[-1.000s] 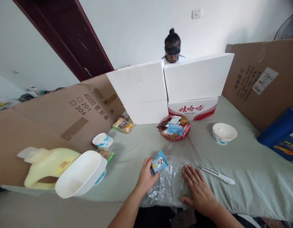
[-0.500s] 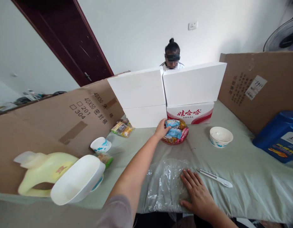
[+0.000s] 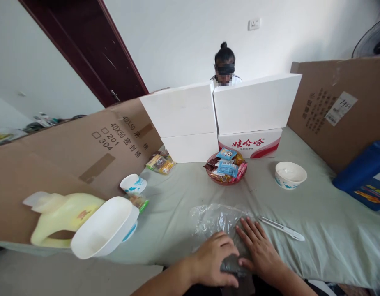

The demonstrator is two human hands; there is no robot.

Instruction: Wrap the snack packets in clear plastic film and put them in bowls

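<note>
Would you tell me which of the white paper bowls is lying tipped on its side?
The large white bowl at the near left, leaning by the yellow jug; the far-right bowl and the small cup stand upright.

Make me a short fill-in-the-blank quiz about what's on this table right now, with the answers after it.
1. Both hands, left hand and right hand, rest on a clear ____ bag.
2. The snack packets sit in a ____ bowl.
3. The white utility knife lies to the ____ of the right hand.

Answers: plastic; red; right

Snack basket [image 3: 226, 177] behind plastic bag [image 3: 215, 220]; knife [image 3: 281, 228] right (bowl [image 3: 290, 174] beyond).
</note>
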